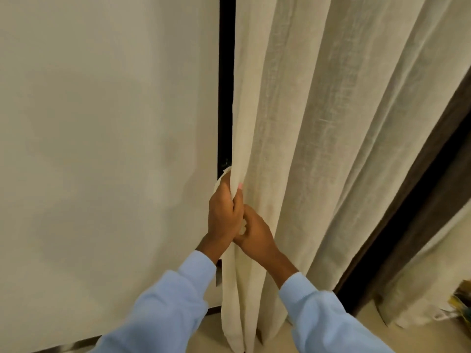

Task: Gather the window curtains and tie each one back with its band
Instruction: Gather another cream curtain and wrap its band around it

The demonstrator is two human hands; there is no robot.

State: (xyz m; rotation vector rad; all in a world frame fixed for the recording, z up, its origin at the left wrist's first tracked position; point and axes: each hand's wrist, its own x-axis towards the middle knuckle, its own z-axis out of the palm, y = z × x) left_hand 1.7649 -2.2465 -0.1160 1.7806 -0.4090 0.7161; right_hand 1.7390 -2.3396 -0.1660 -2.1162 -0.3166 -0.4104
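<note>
Cream curtain (318,123) hangs in long folds right of a dark window frame (226,72); plain wall (102,123) fills the left. Both hands are on the curtain's left edge, low in the middle of the view.

Left hand (223,208) grip: fingers curled round the bunched edge, thumb on the front. Right hand (256,231) is just below, touching the left, grip closed on the same fold, with a bit of pale cloth showing between its fingers. A pale strip (221,175) pokes out above the left hand. It may be the band or just hem, cannot tell.

Only the edge fold is gathered. The rest of the curtain spreads wide to the right, up against a dark brown panel (420,200), with a second cream curtain (433,276) beyond. The hem reaches the floor (280,337).

Judgement: early gathering stage, nothing tied.

Risks:
- The grip takes one fold only, so sweeping right may leave folds out and give a lopsided bundle.
- Both hands are on one spot, so freeing one for the band could let the gather slide out.
- A hard sideways tug could strain the hanging at the top, which is out of view.
- The brown panel sits close and could get caught into the bundle.
- The hem at floor level could be stepped on and jerk the cloth from the grip.
</note>
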